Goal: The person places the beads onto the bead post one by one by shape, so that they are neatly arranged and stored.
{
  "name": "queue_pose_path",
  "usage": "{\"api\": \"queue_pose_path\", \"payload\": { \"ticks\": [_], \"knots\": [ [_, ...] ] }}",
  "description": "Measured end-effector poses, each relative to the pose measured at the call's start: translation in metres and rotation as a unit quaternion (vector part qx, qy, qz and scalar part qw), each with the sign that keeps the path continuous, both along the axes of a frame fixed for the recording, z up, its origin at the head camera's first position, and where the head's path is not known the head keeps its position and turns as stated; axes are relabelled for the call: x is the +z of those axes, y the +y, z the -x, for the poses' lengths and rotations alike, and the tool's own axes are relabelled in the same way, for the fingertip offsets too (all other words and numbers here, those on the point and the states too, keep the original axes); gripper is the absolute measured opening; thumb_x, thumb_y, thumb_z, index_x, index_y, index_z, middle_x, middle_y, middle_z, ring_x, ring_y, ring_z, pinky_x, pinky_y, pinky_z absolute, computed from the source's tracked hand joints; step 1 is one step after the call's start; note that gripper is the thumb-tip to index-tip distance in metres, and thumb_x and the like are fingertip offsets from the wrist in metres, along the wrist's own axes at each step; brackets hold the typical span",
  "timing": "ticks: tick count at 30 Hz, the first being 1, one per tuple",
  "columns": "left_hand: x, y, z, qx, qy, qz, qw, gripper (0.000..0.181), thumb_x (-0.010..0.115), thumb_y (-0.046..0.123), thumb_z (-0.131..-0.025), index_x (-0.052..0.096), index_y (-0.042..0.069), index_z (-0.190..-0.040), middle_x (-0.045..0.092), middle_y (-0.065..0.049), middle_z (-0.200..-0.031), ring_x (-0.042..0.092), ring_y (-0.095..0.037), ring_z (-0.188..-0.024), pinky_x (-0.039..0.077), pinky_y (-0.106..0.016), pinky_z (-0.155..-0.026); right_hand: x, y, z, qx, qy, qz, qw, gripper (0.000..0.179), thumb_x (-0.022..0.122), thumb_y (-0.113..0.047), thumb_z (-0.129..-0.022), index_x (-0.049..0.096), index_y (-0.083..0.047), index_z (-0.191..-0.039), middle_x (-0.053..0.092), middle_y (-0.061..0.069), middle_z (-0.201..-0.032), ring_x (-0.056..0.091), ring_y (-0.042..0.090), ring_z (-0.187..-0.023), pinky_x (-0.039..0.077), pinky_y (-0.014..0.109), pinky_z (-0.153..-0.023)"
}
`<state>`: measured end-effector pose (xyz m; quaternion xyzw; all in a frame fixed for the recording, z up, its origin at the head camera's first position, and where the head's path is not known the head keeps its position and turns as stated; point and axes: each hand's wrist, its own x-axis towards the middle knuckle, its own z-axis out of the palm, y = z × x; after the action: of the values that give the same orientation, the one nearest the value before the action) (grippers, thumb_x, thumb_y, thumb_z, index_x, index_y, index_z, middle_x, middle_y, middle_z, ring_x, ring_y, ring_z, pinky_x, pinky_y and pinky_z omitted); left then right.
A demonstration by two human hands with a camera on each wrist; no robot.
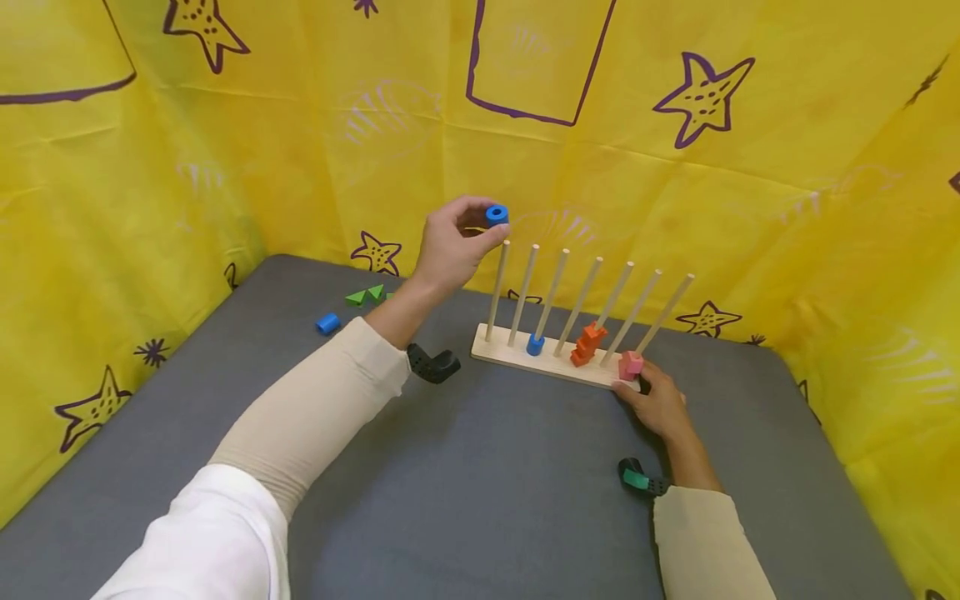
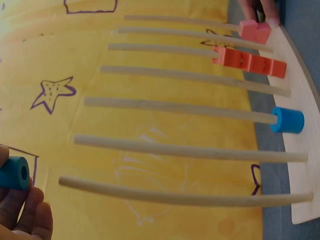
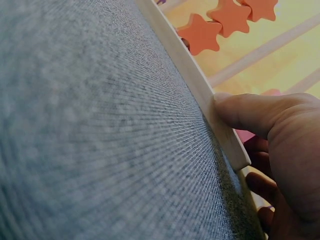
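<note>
My left hand pinches a blue cylinder bead with a hole through it. It is held near the top of the leftmost peg, apart from that peg in the left wrist view. At the right end of the wooden peg base, my right hand grips the board, its thumb along the front edge. A blue bead sits low on the third peg from the left. Farther right, orange star beads are stacked on one peg. The rightmost peg carries pink beads, partly behind the right fingers.
Left of the pegs, a loose blue cylinder lies on the grey table. Green triangular pieces lie behind it, partly covered by the left forearm. Yellow patterned cloth encloses the table's back and sides.
</note>
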<state>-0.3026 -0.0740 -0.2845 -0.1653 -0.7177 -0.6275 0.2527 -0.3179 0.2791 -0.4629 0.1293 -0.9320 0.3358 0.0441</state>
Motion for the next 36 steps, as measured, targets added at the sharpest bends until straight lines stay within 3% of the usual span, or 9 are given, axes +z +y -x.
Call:
{"api": "queue_pose_path", "payload": {
  "ticks": [6,14,19,25,36],
  "knots": [
    [0.004,0.021,0.015,-0.028,-0.022,-0.011,0.9993,0.026,0.072,0.004,-0.087,0.064,-0.003,-0.111,0.065,-0.011,-0.098,0.061,-0.023,-0.090,0.052,-0.030,-0.078,0.000,0.000,-0.001,0.001,-0.002,0.002,1.0000,0.049,0.068,-0.028,-0.091,0.055,0.001,-0.128,0.047,0.026,-0.137,0.041,0.048,-0.124,0.021,0.068,-0.091],
    [0.005,0.041,0.023,-0.055,-0.029,0.006,0.9980,0.027,0.073,0.005,-0.087,0.065,-0.002,-0.112,0.067,-0.010,-0.099,0.063,-0.021,-0.089,0.052,-0.028,-0.077,0.001,-0.001,-0.002,-0.005,-0.006,-0.002,1.0000,0.051,0.068,-0.028,-0.092,0.053,0.000,-0.132,0.046,0.026,-0.138,0.040,0.048,-0.125,0.020,0.068,-0.092],
    [0.005,0.047,0.024,-0.037,-0.029,0.039,0.9981,0.027,0.074,0.007,-0.086,0.065,0.000,-0.111,0.066,-0.007,-0.097,0.062,-0.018,-0.088,0.050,-0.025,-0.080,-0.001,-0.001,0.000,0.000,0.002,0.003,1.0000,0.047,0.068,-0.027,-0.091,0.056,0.000,-0.127,0.049,0.025,-0.136,0.042,0.047,-0.124,0.022,0.066,-0.091],
    [0.007,0.058,0.021,-0.021,0.025,0.087,0.9957,0.027,0.073,0.007,-0.086,0.066,0.000,-0.111,0.066,-0.006,-0.095,0.060,-0.015,-0.089,0.048,-0.027,-0.086,-0.002,0.001,0.001,0.002,0.008,0.004,1.0000,0.047,0.069,-0.026,-0.091,0.056,0.000,-0.128,0.048,0.025,-0.137,0.042,0.047,-0.124,0.022,0.066,-0.090],
    [-0.004,0.075,0.029,-0.026,-0.025,0.046,0.9983,0.030,0.074,0.008,-0.086,0.065,0.001,-0.114,0.066,-0.007,-0.097,0.062,-0.017,-0.086,0.051,-0.024,-0.076,-0.001,0.001,0.002,0.001,-0.006,0.001,1.0000,0.048,0.068,-0.028,-0.092,0.055,0.000,-0.128,0.046,0.025,-0.139,0.040,0.047,-0.126,0.020,0.067,-0.092]
  ]
}}
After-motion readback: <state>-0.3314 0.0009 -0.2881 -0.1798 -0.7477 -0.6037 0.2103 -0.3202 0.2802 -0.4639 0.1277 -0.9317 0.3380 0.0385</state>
